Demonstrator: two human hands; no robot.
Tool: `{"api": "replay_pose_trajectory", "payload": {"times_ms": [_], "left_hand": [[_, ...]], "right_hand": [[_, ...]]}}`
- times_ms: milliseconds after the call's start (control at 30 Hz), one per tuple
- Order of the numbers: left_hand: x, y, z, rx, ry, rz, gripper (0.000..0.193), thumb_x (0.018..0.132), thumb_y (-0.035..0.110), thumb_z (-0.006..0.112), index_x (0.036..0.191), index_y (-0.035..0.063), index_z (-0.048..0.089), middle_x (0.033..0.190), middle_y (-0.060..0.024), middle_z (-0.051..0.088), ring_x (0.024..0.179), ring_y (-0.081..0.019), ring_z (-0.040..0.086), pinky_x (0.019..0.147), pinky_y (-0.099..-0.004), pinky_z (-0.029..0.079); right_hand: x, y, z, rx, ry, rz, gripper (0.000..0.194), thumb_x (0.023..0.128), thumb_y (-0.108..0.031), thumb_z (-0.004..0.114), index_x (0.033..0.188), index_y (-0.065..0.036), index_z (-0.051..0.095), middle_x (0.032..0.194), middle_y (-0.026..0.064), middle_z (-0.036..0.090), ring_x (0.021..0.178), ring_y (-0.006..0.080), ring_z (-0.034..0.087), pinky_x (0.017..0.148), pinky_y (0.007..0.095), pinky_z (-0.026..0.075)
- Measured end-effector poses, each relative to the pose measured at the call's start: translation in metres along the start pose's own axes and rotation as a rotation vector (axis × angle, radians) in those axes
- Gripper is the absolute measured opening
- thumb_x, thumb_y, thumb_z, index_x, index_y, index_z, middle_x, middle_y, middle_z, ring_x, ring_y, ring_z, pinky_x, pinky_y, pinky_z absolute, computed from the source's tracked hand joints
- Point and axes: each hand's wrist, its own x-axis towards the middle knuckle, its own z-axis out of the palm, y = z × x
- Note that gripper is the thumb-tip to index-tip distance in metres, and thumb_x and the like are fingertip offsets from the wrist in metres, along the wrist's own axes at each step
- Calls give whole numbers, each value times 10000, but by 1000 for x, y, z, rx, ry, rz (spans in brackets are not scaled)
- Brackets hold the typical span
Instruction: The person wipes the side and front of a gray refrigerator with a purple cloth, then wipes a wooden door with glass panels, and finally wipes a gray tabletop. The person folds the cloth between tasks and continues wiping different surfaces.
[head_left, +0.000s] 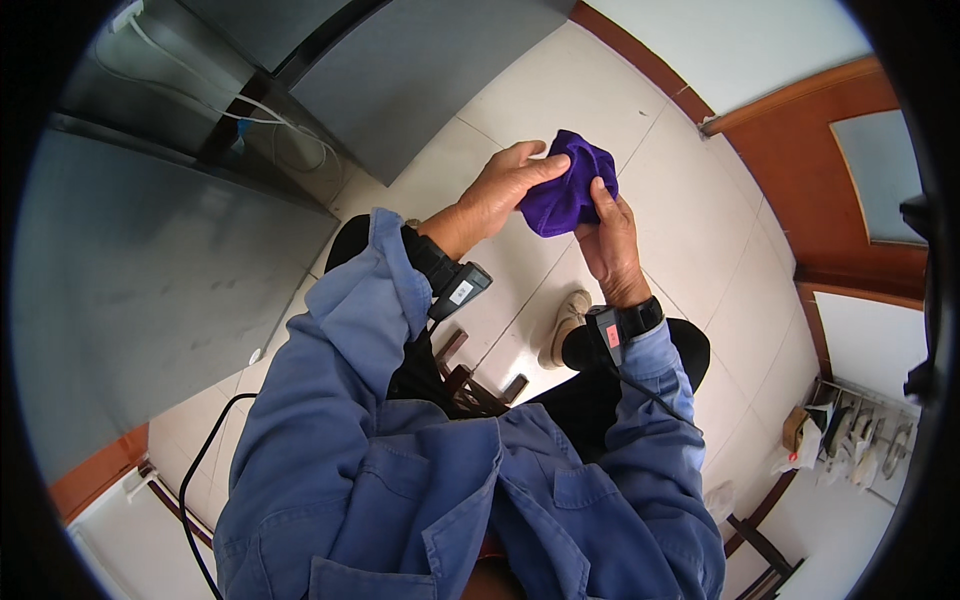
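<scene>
A bunched purple cloth (564, 196) is held out in front of me, above the tiled floor. My left hand (504, 184) grips its left side, the thumb lying on top and the other fingers partly hidden beneath. On the lower right, my right hand (611, 236) pinches the same cloth, thumb on top. Both wrists carry black straps with small box-shaped devices, the left device (461, 291) and the right device (606, 335). The cloth's underside is out of sight.
Grey metal cabinets (172, 277) stand at the left, with white cables (247, 101) between them. A brown wooden door (840, 172) is at the right. Below my lap shows a dark wooden stool (480, 386). A wire rack (862, 427) holds shoes and bags at the lower right.
</scene>
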Motion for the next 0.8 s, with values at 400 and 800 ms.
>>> {"api": "replay_pose_trajectory", "payload": {"times_ms": [400, 800], "left_hand": [[-2, 10, 4, -190, -150, -148, 647, 957, 606, 670, 1344, 90, 614, 1237, -65, 649, 1174, -224, 611, 1000, -417, 521], [3, 4, -7, -258, -165, -184, 366, 876, 47, 664, 1235, -25, 665, 1123, -121, 738, 973, -234, 735, 935, -394, 593]], "right_hand": [[-14, -10, 6, -592, -9, -288, 637, 1076, -488, 530, 1422, 46, 548, 1251, 110, 663, 1102, 187, 611, 999, 333, 482], [-3, -26, -14, -153, 2, 18, 552, 1073, -467, 542, 1287, 33, 640, 1199, 122, 723, 1064, 222, 706, 934, 393, 569]]}}
